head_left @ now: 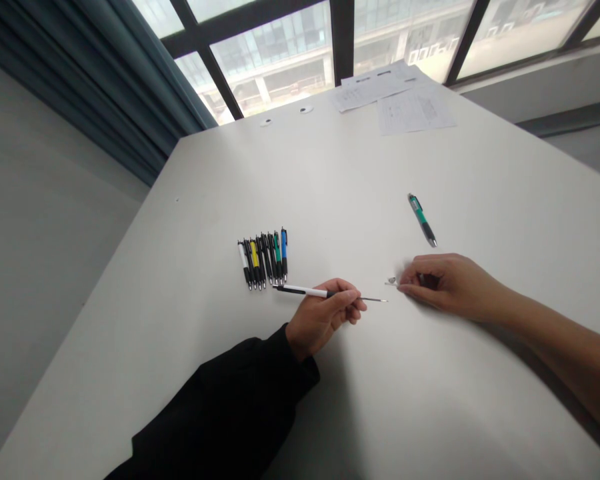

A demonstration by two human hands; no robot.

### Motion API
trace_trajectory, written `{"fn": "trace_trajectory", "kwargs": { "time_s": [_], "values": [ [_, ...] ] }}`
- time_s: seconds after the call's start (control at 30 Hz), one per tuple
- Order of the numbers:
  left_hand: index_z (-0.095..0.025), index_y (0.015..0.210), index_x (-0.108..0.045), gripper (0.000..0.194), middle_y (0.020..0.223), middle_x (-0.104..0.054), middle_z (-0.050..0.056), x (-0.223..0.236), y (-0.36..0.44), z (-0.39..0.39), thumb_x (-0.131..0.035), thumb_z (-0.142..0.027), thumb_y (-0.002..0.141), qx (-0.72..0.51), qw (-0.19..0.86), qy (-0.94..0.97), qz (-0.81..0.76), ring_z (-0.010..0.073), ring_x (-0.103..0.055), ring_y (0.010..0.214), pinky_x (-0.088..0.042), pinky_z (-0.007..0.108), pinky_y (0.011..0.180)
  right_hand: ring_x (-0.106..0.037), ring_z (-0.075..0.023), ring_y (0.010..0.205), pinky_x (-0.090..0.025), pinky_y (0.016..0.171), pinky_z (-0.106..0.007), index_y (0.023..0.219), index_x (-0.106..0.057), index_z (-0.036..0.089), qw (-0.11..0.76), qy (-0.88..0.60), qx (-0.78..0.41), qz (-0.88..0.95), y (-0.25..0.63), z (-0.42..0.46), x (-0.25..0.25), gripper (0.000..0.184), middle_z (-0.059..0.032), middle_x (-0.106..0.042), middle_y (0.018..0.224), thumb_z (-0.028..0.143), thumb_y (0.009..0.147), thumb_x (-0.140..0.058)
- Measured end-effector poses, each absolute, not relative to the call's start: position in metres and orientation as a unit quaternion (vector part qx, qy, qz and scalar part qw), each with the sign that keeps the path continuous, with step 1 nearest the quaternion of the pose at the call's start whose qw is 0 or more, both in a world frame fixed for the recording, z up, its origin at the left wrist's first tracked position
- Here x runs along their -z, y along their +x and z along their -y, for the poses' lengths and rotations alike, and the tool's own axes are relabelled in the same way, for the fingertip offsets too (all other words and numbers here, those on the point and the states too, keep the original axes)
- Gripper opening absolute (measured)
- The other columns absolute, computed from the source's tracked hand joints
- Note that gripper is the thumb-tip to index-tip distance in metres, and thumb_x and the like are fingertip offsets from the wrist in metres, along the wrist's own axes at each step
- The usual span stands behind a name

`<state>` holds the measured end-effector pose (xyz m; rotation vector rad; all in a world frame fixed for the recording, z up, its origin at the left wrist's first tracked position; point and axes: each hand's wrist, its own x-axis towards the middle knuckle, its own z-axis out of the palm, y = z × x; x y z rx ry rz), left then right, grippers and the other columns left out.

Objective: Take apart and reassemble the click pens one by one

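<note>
My left hand [327,313], in a black sleeve, is closed around a white pen [303,291] with a black clip and dark grip. From the pen's front a thin refill [375,299] sticks out bare, pointing right. My right hand [440,280] is low over the table, thumb and forefinger together, slightly blurred. Right at its fingertips lies a small silver and whitish piece [391,281], too small and smeared to name. Whether the fingers grip this piece or only touch the table by it, I cannot tell.
Left of my hands, several pens [263,259] lie side by side in a row. Beyond my right hand is a green pen [423,220]. Papers [415,110] lie at the far end of the white table [220,173], near the windows. A blue curtain [125,80] hangs at the left.
</note>
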<state>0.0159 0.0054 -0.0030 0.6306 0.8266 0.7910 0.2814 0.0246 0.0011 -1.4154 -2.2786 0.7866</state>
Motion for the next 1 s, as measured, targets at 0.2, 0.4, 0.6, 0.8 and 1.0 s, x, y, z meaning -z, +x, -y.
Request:
{"fn": "trace_trajectory", "kwargs": {
  "time_s": [0.2, 0.4, 0.6, 0.8, 1.0],
  "values": [
    [-0.012, 0.079, -0.065, 0.030, 0.071, -0.071, 0.006, 0.003, 0.015, -0.005, -0.086, -0.032, 0.073, -0.368, 0.795, 0.295, -0.382, 0.0099, -0.059, 0.058, -0.042, 0.023, 0.058, -0.055, -0.0137, 0.056, -0.041, 0.055, -0.026, 0.084, -0.071, 0.022, 0.179, -0.500, -0.306, 0.790, 0.284, -0.025, -0.002, 0.021, 0.0002, -0.065, 0.065, 0.042, 0.090, -0.066],
    [-0.012, 0.079, -0.065, 0.031, 0.072, -0.072, 0.006, 0.004, 0.016, -0.008, -0.087, -0.033, 0.073, -0.368, 0.796, 0.299, -0.376, 0.0100, -0.060, 0.059, -0.043, 0.022, 0.058, -0.050, -0.0120, 0.055, -0.040, 0.052, -0.025, 0.077, -0.064, 0.020, 0.220, -0.458, -0.334, 0.794, 0.278, -0.017, -0.013, 0.025, 0.0005, -0.058, 0.063, 0.039, 0.095, -0.063],
    [-0.012, 0.084, -0.066, 0.035, 0.077, -0.074, 0.008, 0.009, 0.017, -0.012, -0.086, -0.039, 0.075, -0.340, 0.788, 0.354, -0.372, 0.0118, -0.063, 0.062, -0.045, 0.024, 0.059, -0.054, -0.0111, 0.056, -0.041, 0.053, -0.024, 0.093, -0.069, 0.021, 0.231, -0.390, -0.337, 0.825, 0.257, -0.004, -0.018, 0.017, -0.0015, -0.064, 0.071, 0.033, 0.099, -0.058],
    [-0.013, 0.083, -0.065, 0.035, 0.076, -0.075, 0.008, 0.009, 0.015, -0.010, -0.083, -0.042, 0.079, -0.318, 0.774, 0.400, -0.375, 0.0121, -0.063, 0.059, -0.045, 0.024, 0.056, -0.051, -0.0113, 0.054, -0.039, 0.053, -0.024, 0.085, -0.066, 0.021, 0.172, -0.385, -0.325, 0.847, 0.264, -0.006, -0.021, 0.017, -0.0002, -0.061, 0.066, 0.028, 0.097, -0.056],
    [-0.014, 0.079, -0.063, 0.033, 0.066, -0.071, 0.004, 0.007, 0.012, -0.006, -0.081, -0.042, 0.080, -0.357, 0.759, 0.381, -0.389, 0.0100, -0.059, 0.050, -0.041, 0.021, 0.049, -0.050, -0.0119, 0.053, -0.038, 0.052, -0.024, 0.077, -0.064, 0.021, 0.081, -0.416, -0.347, 0.836, 0.290, -0.020, -0.022, 0.014, 0.0015, -0.061, 0.063, 0.026, 0.089, -0.061]
  ]
}}
